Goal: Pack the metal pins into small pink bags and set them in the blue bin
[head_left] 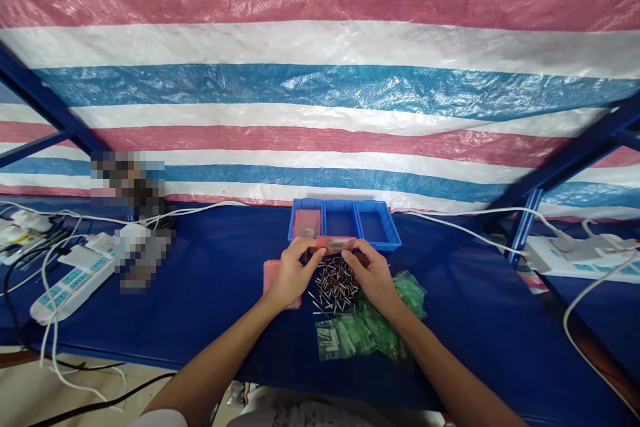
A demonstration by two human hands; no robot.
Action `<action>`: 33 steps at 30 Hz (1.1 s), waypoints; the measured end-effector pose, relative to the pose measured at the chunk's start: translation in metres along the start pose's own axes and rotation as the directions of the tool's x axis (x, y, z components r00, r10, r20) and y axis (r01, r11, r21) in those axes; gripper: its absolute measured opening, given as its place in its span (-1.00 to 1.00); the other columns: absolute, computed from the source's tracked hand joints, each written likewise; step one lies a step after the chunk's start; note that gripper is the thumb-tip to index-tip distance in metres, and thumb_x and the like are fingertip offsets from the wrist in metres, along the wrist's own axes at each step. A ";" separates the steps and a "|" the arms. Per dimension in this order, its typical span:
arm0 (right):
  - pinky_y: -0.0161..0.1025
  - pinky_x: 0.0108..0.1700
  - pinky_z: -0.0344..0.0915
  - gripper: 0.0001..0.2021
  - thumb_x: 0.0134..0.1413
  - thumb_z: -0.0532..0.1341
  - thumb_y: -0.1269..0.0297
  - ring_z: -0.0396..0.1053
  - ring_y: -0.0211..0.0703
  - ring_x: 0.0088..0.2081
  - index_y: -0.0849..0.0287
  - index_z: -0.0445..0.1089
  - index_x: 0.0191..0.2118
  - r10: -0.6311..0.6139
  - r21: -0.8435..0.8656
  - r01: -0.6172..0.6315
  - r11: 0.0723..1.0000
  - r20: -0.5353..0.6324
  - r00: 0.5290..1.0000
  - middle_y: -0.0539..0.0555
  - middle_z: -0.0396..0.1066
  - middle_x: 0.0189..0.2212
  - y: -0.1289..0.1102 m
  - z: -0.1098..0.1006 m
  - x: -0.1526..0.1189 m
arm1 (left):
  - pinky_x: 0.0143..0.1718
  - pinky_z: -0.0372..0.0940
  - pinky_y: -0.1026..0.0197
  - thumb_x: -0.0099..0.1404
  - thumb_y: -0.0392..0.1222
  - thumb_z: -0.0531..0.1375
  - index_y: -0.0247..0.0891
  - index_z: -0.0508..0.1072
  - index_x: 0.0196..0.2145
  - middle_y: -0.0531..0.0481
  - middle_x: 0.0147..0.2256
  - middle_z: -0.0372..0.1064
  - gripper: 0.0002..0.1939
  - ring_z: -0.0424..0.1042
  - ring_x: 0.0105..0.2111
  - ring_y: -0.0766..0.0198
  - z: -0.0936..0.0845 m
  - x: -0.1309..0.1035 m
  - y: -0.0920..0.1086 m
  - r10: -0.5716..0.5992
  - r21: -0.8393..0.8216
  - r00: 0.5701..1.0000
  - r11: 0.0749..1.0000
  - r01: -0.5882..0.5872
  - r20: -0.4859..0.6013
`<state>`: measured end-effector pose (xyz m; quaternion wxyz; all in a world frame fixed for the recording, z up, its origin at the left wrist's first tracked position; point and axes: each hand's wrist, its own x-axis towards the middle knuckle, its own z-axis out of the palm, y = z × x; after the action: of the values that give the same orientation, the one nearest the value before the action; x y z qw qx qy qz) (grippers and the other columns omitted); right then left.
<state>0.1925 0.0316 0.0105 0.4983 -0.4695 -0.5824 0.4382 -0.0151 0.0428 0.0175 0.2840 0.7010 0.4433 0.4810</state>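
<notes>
Between my left hand (295, 270) and my right hand (371, 273), a small pink plastic bag (336, 245) is stretched sideways, pinched at both ends by thumbs and fingers. Something small seems to lie inside it, too small to name. Just below is a heap of small dark and silver metal pins (337, 285). Partly under my left hand lies a stack of pink bags (271, 275). Green plastic bags (365, 330) with small pieces inside spread beneath my right forearm.
Three joined blue trays (377, 227) stand behind my hands; the left one holds a filled pink bag (307, 221). White power strips (75, 287) with cables lie at the left, and another power strip (575, 257) at the right. Striped sheeting (320, 93) hangs behind the blue table (210, 293).
</notes>
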 end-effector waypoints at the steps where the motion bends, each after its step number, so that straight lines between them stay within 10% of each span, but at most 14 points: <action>1: -0.23 -0.45 0.15 -0.73 0.33 0.29 -0.02 0.17 -0.21 -0.47 0.06 0.56 -0.10 -0.024 -0.028 0.024 0.999 -0.019 1.000 0.05 0.38 -0.29 0.001 0.000 0.000 | -0.29 0.29 0.19 0.50 -0.05 0.26 -0.20 0.59 -0.09 -0.03 -0.26 0.53 -0.80 0.42 -0.33 0.21 0.001 -0.001 -0.001 -0.027 -0.002 1.000 1.000 0.027 0.000; 9: -0.21 -0.30 0.29 -0.74 0.32 0.30 -0.01 0.34 -0.13 -0.36 0.08 0.47 -0.12 -0.018 0.022 0.019 1.000 -0.053 0.998 0.04 0.44 -0.31 0.000 0.001 0.002 | -0.30 0.32 0.24 0.53 -0.05 0.22 -0.15 0.22 0.38 0.08 -0.35 0.44 -0.44 0.42 -0.38 0.26 0.004 -0.002 -0.001 -0.091 -0.156 0.996 0.984 0.091 0.008; 16: -0.28 -0.46 0.18 -0.57 0.24 0.37 -0.03 0.29 -0.19 -0.48 0.02 0.28 0.08 0.082 0.178 -0.065 0.982 -0.090 0.993 -0.04 0.44 -0.41 0.009 0.003 0.003 | 0.06 0.37 0.09 0.62 -0.18 0.01 -0.14 0.57 0.10 -0.11 -0.04 0.53 -0.65 0.50 -0.03 0.12 -0.001 0.001 0.003 0.041 -0.090 0.995 0.995 -0.033 0.086; 24: -0.16 -0.13 0.37 -0.79 0.33 0.26 0.07 0.44 -0.02 -0.13 0.07 0.54 -0.18 -0.046 0.027 0.051 0.998 -0.163 0.986 0.10 0.52 -0.16 -0.004 -0.002 0.004 | -0.15 0.39 0.16 0.49 -0.23 0.21 -0.11 0.63 0.03 -0.10 -0.08 0.46 -0.76 0.46 -0.17 0.18 0.000 0.001 0.001 0.058 -0.062 0.996 0.997 -0.054 0.066; 29: -0.27 -0.55 0.10 -0.76 0.33 0.21 0.09 0.15 -0.23 -0.57 0.07 0.55 -0.07 0.094 0.123 -0.080 0.989 -0.111 0.989 0.00 0.40 -0.45 -0.005 -0.001 0.001 | -0.29 0.34 0.21 0.46 -0.11 0.29 -0.17 0.65 -0.12 -0.13 -0.05 0.43 -0.84 0.45 -0.26 0.23 -0.001 0.001 0.006 0.029 -0.059 0.999 0.998 -0.029 0.015; 33: -0.29 -0.57 0.08 -0.73 0.28 0.30 -0.01 0.16 -0.27 -0.52 0.08 0.52 -0.12 0.037 0.101 -0.023 0.995 -0.139 0.990 0.06 0.44 -0.28 0.004 0.000 0.002 | -0.33 0.30 0.22 0.51 -0.04 0.24 -0.23 0.60 -0.17 -0.04 -0.27 0.52 -0.77 0.42 -0.36 0.25 0.001 -0.002 0.005 -0.053 -0.055 0.998 0.997 0.054 0.027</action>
<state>0.1923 0.0340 0.0072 0.5541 -0.4826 -0.5164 0.4398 -0.0124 0.0393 0.0203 0.3219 0.6868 0.4446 0.4765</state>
